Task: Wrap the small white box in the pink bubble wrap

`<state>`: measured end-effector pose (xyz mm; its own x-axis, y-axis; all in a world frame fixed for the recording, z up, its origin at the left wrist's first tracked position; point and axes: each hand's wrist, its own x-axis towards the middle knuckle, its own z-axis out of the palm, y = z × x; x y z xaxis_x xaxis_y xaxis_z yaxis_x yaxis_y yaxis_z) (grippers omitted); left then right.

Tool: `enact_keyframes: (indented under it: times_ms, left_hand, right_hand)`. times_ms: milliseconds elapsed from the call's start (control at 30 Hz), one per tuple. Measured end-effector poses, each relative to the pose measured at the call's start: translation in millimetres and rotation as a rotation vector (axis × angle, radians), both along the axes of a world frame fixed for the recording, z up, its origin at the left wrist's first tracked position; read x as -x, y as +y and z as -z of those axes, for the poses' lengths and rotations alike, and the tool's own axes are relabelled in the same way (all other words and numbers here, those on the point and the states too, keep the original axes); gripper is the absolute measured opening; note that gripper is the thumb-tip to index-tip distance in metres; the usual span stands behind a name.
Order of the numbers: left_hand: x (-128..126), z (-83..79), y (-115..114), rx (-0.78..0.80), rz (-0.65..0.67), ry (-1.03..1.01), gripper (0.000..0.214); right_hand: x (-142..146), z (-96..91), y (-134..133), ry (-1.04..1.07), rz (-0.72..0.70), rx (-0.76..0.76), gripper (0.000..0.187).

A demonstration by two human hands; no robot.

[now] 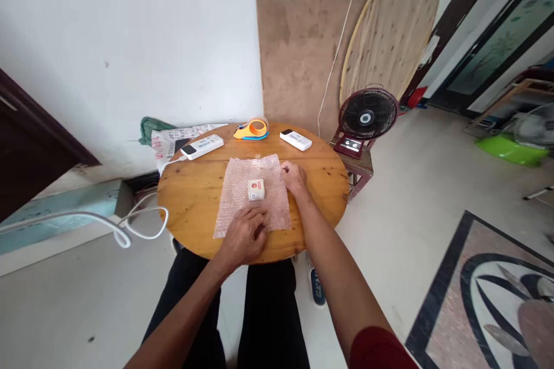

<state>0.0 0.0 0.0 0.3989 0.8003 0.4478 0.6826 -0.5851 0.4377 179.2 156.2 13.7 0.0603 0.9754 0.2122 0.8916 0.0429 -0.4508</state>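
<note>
A sheet of clear, pinkish bubble wrap [236, 202] lies spread on the round wooden table [186, 196]. Near its middle sits a small white box [256, 189] with a red print on it. My left hand [246, 235] rests on the near part of the sheet, just in front of the box, with its fingers loosely bent and the thumb apart. At the sheet's right edge, toward the far corner, my right hand [294, 177] has its fingers closed on the bubble wrap.
Behind the sheet lies a yellow and blue tape dispenser [251, 129]. White power banks lie at the back left [202, 147] and back right [296, 139]; a white cable [147, 236] hangs off the left side. A dark fan [367, 118] stands on a stool right of the table.
</note>
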Motion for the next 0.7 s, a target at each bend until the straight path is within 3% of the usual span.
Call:
enact_keyframes:
  times_ms: [100,233,367,500,700]
  left_hand:
    - [1,0.9,1,-0.002,0.013,-0.033,0.011]
    - [2,0.9,2,0.000,0.022,-0.073,0.012]
    - [2,-1.6,3,0.012,0.029,-0.097,0.012]
    - [3,-2.1,4,0.029,0.033,-0.103,0.011]
    - [3,-0.6,4,0.063,0.011,-0.092,0.027]
  right_hand:
    - [2,-4.3,-2,0.062,-0.051,-0.069,0.023]
    - [11,-9.5,-6,0.217,-0.247,-0.151,0.022]
    - [17,-14.0,-12,0.272,-0.421,-0.079,0.022]
    - [15,-20.6,-18,0.290,-0.480,0.004,0.024]
    - [14,-30.6,-26,0.306,-0.769,0.115,0.048]
